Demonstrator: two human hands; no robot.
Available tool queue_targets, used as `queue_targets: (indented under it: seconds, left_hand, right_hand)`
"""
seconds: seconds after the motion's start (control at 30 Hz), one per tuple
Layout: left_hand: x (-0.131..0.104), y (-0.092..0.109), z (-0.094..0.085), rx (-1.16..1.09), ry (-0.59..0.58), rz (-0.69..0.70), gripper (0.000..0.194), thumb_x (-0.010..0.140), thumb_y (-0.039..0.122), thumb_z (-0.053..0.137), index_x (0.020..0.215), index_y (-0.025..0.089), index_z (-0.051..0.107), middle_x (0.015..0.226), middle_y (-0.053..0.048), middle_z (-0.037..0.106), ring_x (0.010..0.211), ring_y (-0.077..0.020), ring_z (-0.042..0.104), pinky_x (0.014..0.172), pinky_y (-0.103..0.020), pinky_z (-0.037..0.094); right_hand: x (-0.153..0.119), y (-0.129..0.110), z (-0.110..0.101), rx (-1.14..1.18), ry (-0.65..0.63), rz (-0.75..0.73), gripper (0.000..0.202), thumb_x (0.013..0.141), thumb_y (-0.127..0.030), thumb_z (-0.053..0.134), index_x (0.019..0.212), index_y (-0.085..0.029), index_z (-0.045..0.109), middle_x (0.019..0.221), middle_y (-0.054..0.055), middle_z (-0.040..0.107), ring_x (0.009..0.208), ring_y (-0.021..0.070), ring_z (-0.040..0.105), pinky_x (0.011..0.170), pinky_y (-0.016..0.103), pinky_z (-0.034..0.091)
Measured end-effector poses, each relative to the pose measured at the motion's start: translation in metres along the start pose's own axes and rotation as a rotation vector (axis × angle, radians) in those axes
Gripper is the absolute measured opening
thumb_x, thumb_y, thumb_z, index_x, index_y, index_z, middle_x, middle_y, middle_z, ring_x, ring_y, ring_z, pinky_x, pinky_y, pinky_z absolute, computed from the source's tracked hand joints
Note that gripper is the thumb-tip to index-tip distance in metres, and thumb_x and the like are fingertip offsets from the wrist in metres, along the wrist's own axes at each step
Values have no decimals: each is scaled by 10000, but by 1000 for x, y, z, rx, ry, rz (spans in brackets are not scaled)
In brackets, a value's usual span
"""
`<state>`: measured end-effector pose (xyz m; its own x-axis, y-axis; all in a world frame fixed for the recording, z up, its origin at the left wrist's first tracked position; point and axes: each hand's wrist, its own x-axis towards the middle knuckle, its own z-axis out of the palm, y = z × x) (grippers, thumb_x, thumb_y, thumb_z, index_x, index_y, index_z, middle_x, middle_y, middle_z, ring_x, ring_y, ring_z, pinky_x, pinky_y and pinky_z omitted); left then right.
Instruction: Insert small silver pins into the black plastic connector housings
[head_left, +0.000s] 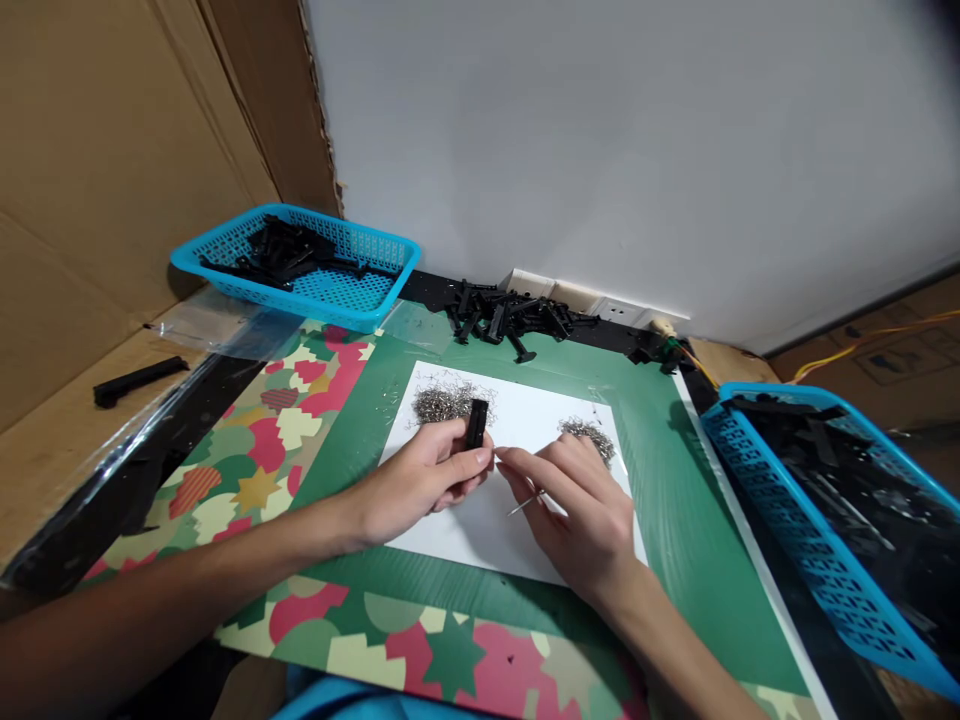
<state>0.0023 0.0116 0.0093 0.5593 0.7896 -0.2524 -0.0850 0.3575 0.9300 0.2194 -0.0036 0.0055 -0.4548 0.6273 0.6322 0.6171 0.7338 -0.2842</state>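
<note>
My left hand (427, 478) grips a small black plastic part (475, 423), held upright over a white sheet (525, 420). My right hand (577, 505) is right beside it, its fingertips pinching something tiny at the part's side and a thin metal pin (525, 503) lying under the fingers. Two heaps of small metal springs lie on the sheet: one heap (444, 402) just behind my left hand, the other heap (589, 435) behind my right hand.
A blue basket (300, 262) with black parts stands at the back left, another blue basket (825, 520) at the right. Loose black parts (510, 315) lie by the wall. A green mat (667, 480) covers the table; one black part (139, 380) rests on cardboard at left.
</note>
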Motion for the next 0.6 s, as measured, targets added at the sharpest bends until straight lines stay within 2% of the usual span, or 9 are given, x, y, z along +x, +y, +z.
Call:
queue_targets:
  seconds: [0.17, 0.33, 0.47, 0.6]
  left_hand:
    - [-1, 0, 0, 11, -27, -16, 341, 1006, 509, 626, 919, 190, 544, 766, 32, 489, 600, -87, 364, 527, -210, 269]
    - [-3, 1, 3, 18, -33, -30, 356, 1005, 511, 627, 896, 181, 550, 810, 8, 508, 683, -110, 427, 577, -221, 294]
    - [-4, 3, 2, 31, -28, -35, 358, 1016, 534, 603, 942, 186, 561, 789, 19, 503, 661, -108, 397, 573, -228, 276]
    - [-4, 3, 0, 99, 26, 52, 380, 1019, 562, 594, 1017, 182, 607, 762, 17, 495, 676, -120, 409, 568, -230, 272]
  right_hand:
    - [-7, 4, -1, -88, -61, -84, 404, 986, -38, 571, 1330, -243, 625, 739, 20, 597, 685, 189, 447, 640, 362, 299]
    - [-5, 0, -3, -96, -93, -76, 338, 1004, -72, 566, 1270, -262, 653, 721, 17, 600, 662, 188, 459, 631, 367, 285]
    - [5, -7, -5, 118, -13, 103, 217, 1012, -85, 573, 1102, -246, 686, 732, 11, 603, 666, 177, 522, 641, 360, 370]
    - [10, -10, -8, 305, -19, 271, 149, 1021, -136, 608, 1042, -251, 700, 754, 0, 597, 688, 171, 566, 666, 351, 440]
